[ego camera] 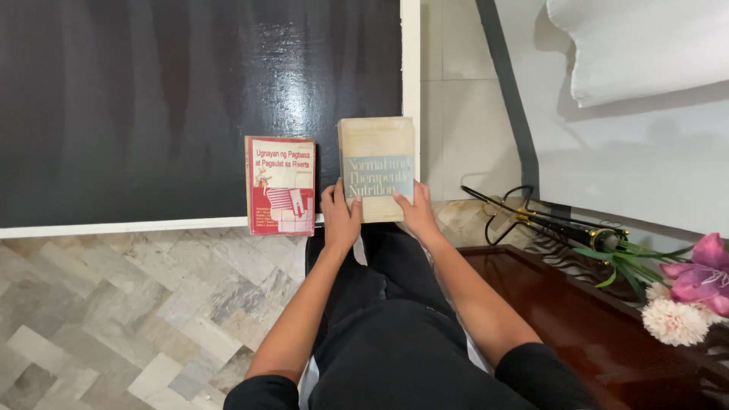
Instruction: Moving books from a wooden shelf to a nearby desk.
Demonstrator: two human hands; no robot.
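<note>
A: Where is the tan book point(377, 163)?

B: At the near right corner of the black table point(152, 99), its lower end over the white edge, held flat by 2 hands.

A: How do the hands grip?

B: The left hand point(340, 216) clasps the lower left corner, thumb on the cover. The right hand point(417, 212) clasps the lower right corner the same way.

A: Anything beside it?

B: 1 red book point(280, 184) lies just left, close but apart, untouched.

A: Farther out?

B: The person's dark trousers point(395, 319) below, pale stone floor point(114, 304) left, a dark wooden cabinet point(577, 319) right, with pink flowers point(695, 285) at its edge and a black cable point(505, 209) behind.
</note>
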